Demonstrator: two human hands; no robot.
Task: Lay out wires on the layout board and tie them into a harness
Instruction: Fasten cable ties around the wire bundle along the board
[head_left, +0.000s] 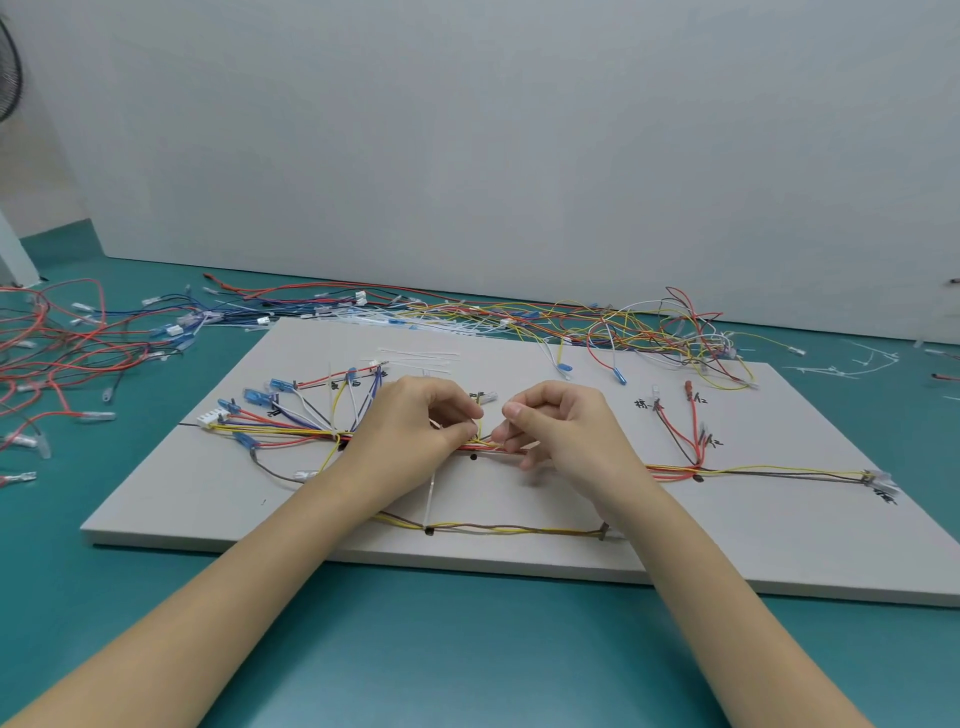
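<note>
Left hand (415, 421) and right hand (556, 423), fingers curled, pinch the wire bundle (488, 446) mid-board.

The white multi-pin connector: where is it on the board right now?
In the head view, the white multi-pin connector sits at the grey layout board's left edge, ending the yellow-and-red wire bundle, left of both hands.

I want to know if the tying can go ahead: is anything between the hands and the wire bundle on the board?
Nothing visible. The left hand and right hand already have their fingers on the wire bundle at mid layout board.
</note>
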